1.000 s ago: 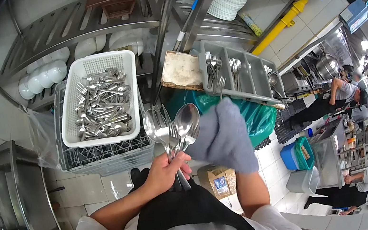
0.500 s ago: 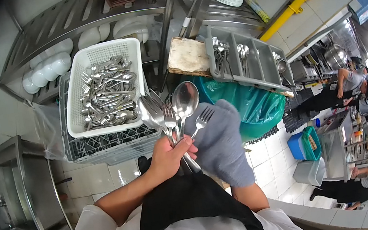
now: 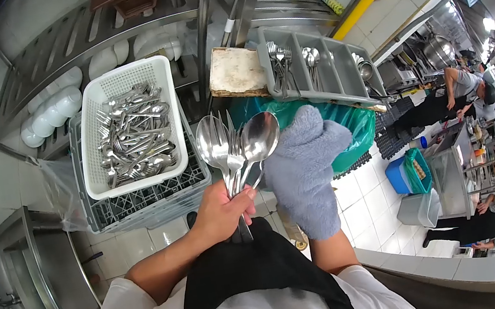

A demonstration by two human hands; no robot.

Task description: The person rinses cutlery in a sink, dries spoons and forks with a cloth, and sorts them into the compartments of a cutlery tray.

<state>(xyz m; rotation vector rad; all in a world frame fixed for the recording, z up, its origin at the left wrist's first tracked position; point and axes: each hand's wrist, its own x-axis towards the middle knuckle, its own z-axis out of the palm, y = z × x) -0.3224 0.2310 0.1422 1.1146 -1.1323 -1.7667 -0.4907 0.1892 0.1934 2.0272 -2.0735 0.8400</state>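
Observation:
My left hand (image 3: 225, 210) is closed around a bunch of spoons and forks (image 3: 236, 156), their heads pointing up and away from me. A fluffy grey towel (image 3: 305, 168) covers my right hand like a mitt, just right of the bunch. Only the wrist shows below it, so the fingers are hidden. Beyond my left hand, a white plastic basket (image 3: 178, 133) holds a heap of mixed cutlery (image 3: 137, 130). Farther off to the right is a grey divided tray (image 3: 327, 87), with forks (image 3: 280, 62) and spoons (image 3: 311, 61) in separate compartments.
The basket rests on stacked grey racks (image 3: 140, 213). A worn board (image 3: 236, 71) lies beside the tray, and a green bag (image 3: 351, 131) hangs below it. At left stands a metal sink unit (image 3: 51, 263); white bowls (image 3: 56, 109) sit on a shelf. Two people work at the right.
The towel has moved right, apart from the bunch. A fork that stood out against the towel is no longer separate there. The view has shifted slightly.

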